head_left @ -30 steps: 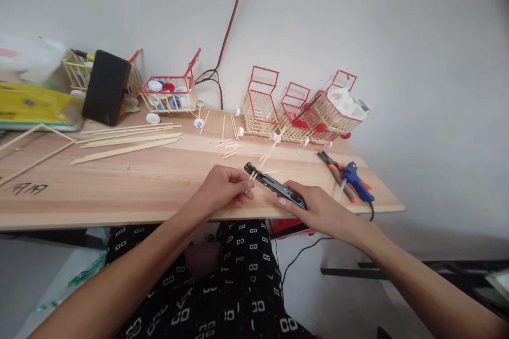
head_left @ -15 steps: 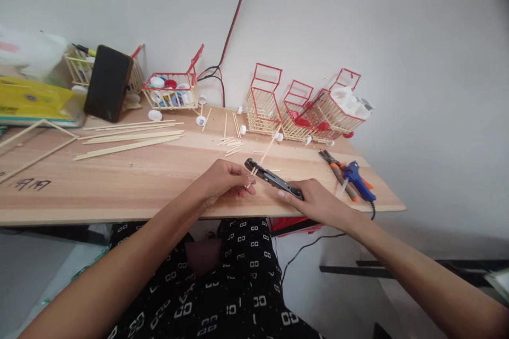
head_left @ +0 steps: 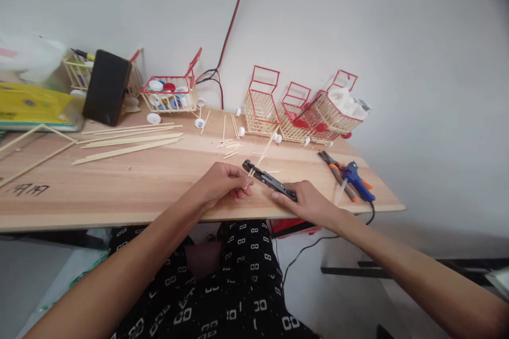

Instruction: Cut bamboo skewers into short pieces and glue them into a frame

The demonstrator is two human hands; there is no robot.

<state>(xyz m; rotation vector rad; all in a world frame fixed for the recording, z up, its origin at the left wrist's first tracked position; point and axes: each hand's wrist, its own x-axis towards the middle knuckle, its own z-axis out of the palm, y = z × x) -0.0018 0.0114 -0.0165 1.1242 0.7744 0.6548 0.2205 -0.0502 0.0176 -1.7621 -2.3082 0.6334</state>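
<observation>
Seated at a wooden worktable, a person in black patterned trousers is working with both bare hands near the table's front edge. The left hand is pinching thin wooden sticks between thumb and fingers, and the sticks are crossing a dark metal hand tool close to its head. The right hand is grasping the tool's handles, its thumb lying along the top; the other fingers are curling underneath, mostly out of sight. Whether the tool's jaws are biting into the wood, the view is not telling. Beyond the tool, a longer stick is slanting away toward the wall.

Short stick pieces are lying scattered just past the left hand, while longer sticks are resting in a loose bundle farther left. Along the wall, a miniature cart is carrying bottle caps, and more red-trimmed carts are standing to the right, the farthest one holding white objects. Orange-handled pliers and a blue glue gun are lying side by side at the table's right end. A black phone-like slab is leaning at left, beside a yellow package.
</observation>
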